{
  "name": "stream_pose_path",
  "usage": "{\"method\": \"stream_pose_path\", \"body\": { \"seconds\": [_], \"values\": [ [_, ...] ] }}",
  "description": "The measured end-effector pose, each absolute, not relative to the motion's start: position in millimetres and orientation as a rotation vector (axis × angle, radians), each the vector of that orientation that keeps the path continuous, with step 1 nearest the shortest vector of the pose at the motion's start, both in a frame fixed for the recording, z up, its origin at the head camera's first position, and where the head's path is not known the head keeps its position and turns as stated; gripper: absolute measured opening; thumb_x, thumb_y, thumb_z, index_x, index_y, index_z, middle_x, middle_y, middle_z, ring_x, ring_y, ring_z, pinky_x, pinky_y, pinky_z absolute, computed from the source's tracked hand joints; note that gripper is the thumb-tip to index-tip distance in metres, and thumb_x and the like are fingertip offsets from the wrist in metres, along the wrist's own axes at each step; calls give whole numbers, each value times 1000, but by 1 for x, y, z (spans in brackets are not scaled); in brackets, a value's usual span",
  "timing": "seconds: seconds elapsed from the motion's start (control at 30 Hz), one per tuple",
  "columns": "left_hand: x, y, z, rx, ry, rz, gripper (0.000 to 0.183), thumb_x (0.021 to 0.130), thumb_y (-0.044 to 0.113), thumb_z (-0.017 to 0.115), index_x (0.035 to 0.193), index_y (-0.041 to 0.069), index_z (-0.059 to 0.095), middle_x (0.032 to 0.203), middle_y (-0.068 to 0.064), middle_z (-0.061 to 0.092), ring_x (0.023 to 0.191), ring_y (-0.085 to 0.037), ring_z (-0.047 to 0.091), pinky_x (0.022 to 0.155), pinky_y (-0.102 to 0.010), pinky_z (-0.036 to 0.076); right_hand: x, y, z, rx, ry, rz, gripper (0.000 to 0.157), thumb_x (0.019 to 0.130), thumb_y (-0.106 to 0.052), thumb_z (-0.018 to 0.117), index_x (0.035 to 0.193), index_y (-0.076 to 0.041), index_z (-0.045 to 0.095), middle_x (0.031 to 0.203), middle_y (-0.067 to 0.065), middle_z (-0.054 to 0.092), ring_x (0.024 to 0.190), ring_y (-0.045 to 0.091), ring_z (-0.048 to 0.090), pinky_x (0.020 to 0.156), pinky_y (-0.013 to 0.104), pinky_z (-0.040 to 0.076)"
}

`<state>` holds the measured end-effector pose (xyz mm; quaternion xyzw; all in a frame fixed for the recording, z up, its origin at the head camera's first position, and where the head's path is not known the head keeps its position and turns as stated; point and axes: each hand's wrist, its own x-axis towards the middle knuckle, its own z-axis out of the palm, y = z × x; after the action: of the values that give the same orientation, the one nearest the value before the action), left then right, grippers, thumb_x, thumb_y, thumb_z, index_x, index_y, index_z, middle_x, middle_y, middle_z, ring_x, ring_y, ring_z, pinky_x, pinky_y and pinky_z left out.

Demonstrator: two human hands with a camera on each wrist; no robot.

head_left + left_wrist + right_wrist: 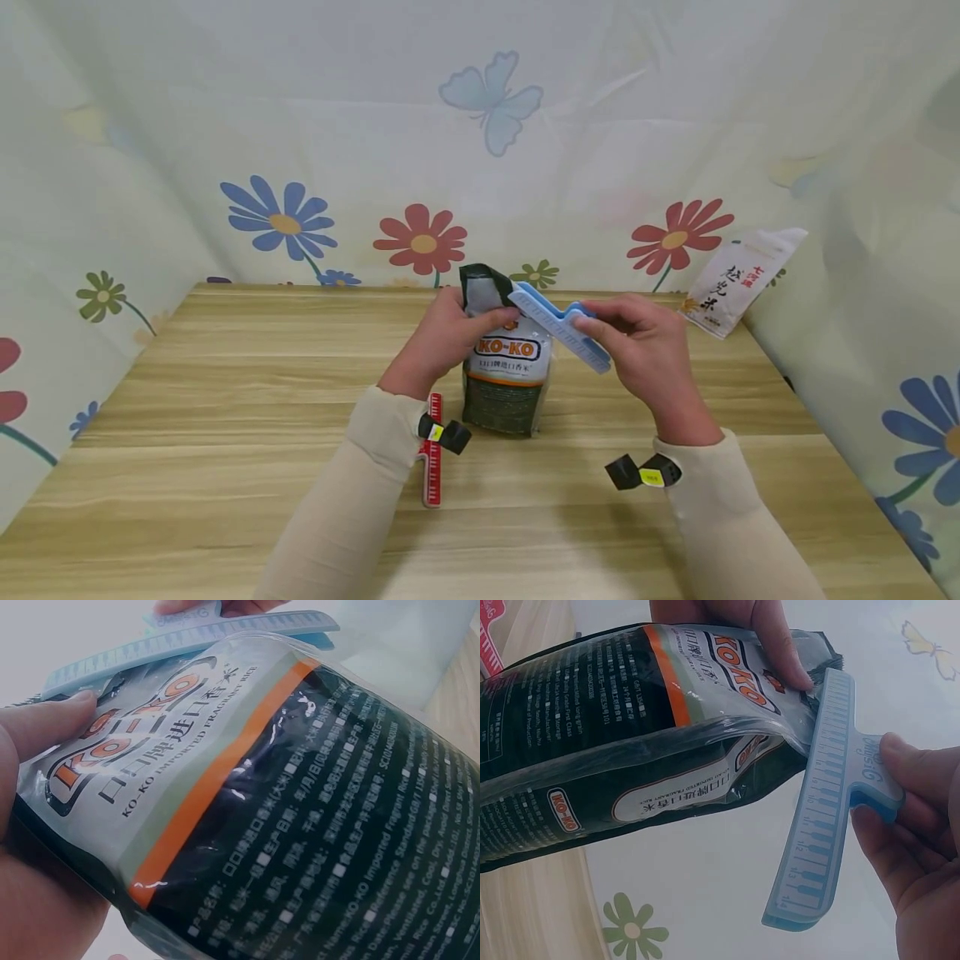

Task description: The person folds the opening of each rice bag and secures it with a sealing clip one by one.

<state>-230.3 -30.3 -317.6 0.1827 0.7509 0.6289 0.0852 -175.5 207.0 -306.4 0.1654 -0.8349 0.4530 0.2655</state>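
Head view: rice bag (507, 367) upright mid-surface (225, 417); left hand (450, 333) grips its folded top. Right hand (645, 346) pinches blue clip (561, 327) at bag's right, long axis slanting across the fold. Red clip (431, 454) left of bag; flowered cloth behind.

Left wrist view: thumb on bag (262, 810), clip (202, 637) above.

Right wrist view: clip (829, 802) touching bag's top edge.

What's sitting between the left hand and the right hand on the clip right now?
In the head view, the upright KO-KO rice bag stands between them: the left hand grips its top, and the right hand pinches the blue clip against the bag's folded edge.
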Motion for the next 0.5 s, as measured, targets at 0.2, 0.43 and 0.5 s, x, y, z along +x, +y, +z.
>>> {"method": "stream_pose_path", "body": {
  "seconds": [0.2,0.43,0.5],
  "values": [
    [-230,-31,-317,540,2241,1866,27,88,32,72,109,16,67,99,-6,72,89,-23,69,85,-39,55,-177,205,-307,471,-2237,1231,21,85,-12,74,105,-9,76,90,8,72,71,2,62,63,14,50],
    [-231,-32,-316,553,2232,1862,27,87,32,72,107,15,68,98,-7,73,88,-22,70,83,-38,56,-179,202,-306,493,-2213,1235,21,85,-10,74,106,-8,75,90,9,72,71,1,63,63,14,51],
    [-231,-32,-317,559,2226,1865,27,87,32,72,107,15,68,98,-7,73,88,-22,70,83,-38,56,-179,201,-306,499,-2208,1232,22,84,-10,74,106,-9,75,89,9,72,71,1,63,63,14,51]
  ]
}}
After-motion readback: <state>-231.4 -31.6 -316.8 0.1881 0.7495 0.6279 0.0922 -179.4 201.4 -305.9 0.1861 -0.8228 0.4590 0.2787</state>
